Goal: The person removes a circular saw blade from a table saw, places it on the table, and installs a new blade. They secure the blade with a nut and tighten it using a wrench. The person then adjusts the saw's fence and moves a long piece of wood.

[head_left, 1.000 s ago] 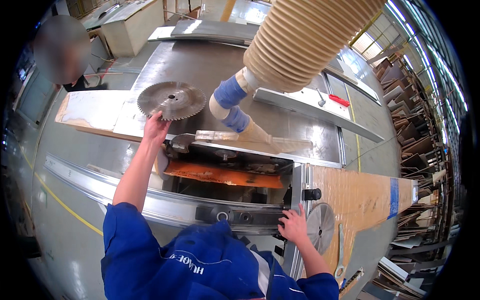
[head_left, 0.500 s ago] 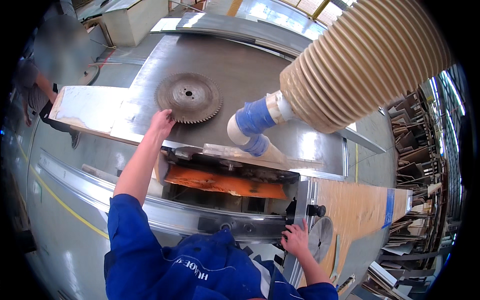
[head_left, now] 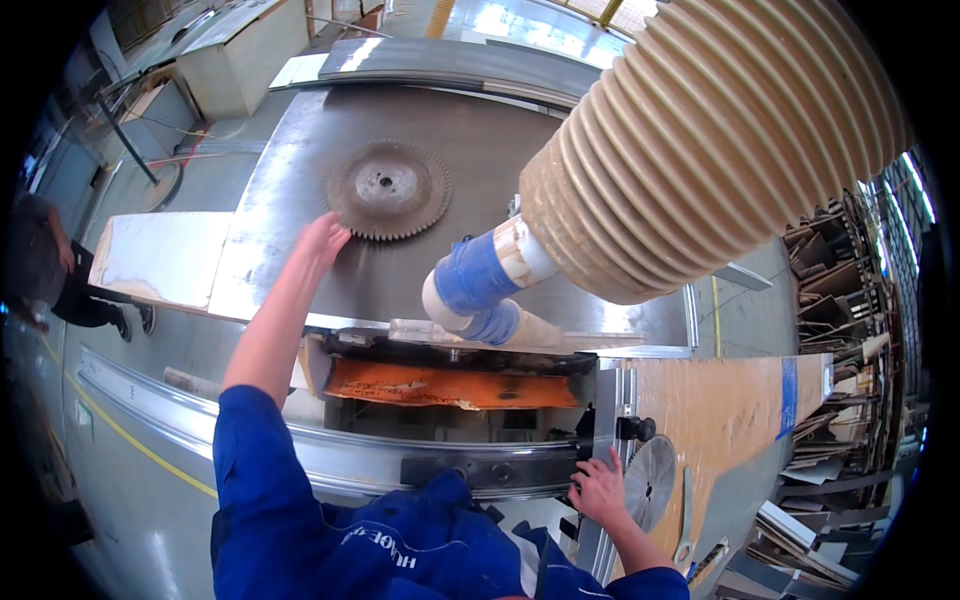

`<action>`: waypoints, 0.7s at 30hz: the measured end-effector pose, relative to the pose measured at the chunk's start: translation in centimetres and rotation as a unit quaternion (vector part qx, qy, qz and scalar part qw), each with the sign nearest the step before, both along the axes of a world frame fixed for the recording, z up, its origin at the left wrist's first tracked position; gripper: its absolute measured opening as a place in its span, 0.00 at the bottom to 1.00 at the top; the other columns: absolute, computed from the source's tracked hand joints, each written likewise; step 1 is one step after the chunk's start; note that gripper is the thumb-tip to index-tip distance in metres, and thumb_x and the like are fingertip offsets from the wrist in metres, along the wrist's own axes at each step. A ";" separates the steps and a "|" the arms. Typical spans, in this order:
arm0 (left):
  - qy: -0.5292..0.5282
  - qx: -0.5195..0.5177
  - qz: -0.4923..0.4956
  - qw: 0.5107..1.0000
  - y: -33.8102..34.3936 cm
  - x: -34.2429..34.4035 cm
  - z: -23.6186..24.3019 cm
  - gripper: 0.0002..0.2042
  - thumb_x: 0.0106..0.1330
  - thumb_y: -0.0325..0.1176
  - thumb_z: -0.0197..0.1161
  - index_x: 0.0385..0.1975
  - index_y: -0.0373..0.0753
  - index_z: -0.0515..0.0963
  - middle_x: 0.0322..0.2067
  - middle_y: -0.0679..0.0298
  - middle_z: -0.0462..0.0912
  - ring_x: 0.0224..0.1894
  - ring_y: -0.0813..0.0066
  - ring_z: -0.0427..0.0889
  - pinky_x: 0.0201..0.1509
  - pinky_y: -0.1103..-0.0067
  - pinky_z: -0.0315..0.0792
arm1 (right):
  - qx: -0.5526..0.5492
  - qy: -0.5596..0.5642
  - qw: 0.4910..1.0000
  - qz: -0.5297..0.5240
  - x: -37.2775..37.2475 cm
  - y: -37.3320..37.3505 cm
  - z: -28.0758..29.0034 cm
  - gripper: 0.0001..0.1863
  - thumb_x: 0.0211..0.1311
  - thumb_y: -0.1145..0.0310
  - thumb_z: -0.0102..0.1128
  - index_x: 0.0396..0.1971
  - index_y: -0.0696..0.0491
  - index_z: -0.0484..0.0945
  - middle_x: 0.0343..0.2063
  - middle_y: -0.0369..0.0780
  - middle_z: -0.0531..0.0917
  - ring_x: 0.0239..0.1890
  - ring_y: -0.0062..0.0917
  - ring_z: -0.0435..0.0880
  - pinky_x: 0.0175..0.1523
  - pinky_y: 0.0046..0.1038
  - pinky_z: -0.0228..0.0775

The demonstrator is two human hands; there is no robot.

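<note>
A toothed circular saw blade (head_left: 387,195) lies on the steel saw table (head_left: 480,130). My left hand (head_left: 322,240) is at the blade's near left edge, fingers apart; whether they still touch the teeth is unclear. My right hand (head_left: 600,490) rests with spread fingers on the metal rail at the lower right, beside a second blade (head_left: 652,480) and a wrench (head_left: 686,515) on a tan board (head_left: 720,400). Between my hands is an open slot with an orange inner part (head_left: 450,385), below a hose elbow wrapped in blue tape (head_left: 468,280).
A large ribbed hose (head_left: 700,140) hangs over the table's right side. A co-worker (head_left: 75,280) stands at the left near a white board (head_left: 150,260). Cabinets (head_left: 230,60) are at the back left. Stacked panels (head_left: 830,300) line the right. A long aluminum rail (head_left: 150,390) runs across the front.
The blade has moved back and right on the table, and my left hand has loosened from it. The hose appears lower and further right. The co-worker's legs now show at left.
</note>
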State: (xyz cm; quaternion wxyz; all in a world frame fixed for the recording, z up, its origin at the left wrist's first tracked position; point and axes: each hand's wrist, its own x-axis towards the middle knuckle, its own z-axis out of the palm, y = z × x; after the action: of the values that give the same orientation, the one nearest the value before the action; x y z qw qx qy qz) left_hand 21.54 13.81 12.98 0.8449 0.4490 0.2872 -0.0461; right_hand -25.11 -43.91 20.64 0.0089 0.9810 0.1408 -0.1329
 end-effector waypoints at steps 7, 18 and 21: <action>-0.130 -0.033 -0.019 0.991 -7.6 11.7 4.0 0.19 0.73 0.29 0.60 0.60 0.27 0.71 0.59 0.50 0.76 0.62 0.59 0.77 0.71 0.64 0.71 | -0.010 0.007 1.000 -0.009 0.6 0.5 0.9 0.11 0.51 0.61 0.67 0.34 0.47 0.89 0.46 0.34 0.86 0.57 0.26 0.80 0.81 0.49 0.43; -0.232 0.027 -0.158 0.959 -3.1 -5.0 5.4 0.22 0.77 0.37 0.55 0.66 0.32 0.72 0.60 0.56 0.80 0.64 0.62 0.77 0.71 0.68 0.66 | 0.021 -0.003 0.999 0.025 0.8 0.1 0.8 0.09 0.51 0.61 0.65 0.29 0.49 0.85 0.41 0.36 0.85 0.50 0.29 0.80 0.81 0.50 0.47; -0.198 -0.017 -0.056 0.978 -1.7 -14.2 7.3 0.24 0.81 0.37 0.47 0.73 0.36 0.63 0.68 0.56 0.70 0.68 0.67 0.70 0.75 0.70 0.65 | 0.060 -0.031 0.998 0.006 -0.5 -1.3 0.1 0.07 0.51 0.63 0.66 0.27 0.50 0.84 0.36 0.35 0.85 0.46 0.28 0.83 0.81 0.49 0.49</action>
State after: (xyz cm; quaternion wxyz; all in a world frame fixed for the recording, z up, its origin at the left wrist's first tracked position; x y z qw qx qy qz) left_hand 7.29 12.08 20.33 0.8885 0.4502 0.0881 -0.0080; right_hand -25.66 -45.17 20.71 -0.0452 0.9826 0.1541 -0.0932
